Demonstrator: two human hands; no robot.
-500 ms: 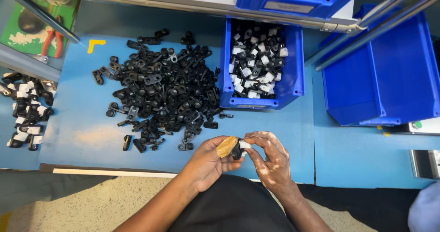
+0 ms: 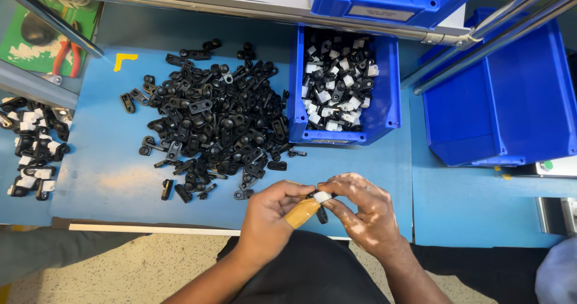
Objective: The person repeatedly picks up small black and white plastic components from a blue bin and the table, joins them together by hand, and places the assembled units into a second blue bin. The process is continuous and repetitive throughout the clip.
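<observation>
Two hands, left hand [image 2: 268,215] and right hand [image 2: 365,211], pinch one black-and-white clip [image 2: 321,199].

Bare forearms, tan-taped left thumb [image 2: 302,212], dark apron

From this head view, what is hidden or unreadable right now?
- Small black-and-white plastic part pinched between left hand and right hand: fingers cover most of it, so its shape is unclear.
- Upper blue plastic bin: contents cut off by the top edge.
- Large blue plastic bin: partly crossed by metal rails.
</observation>
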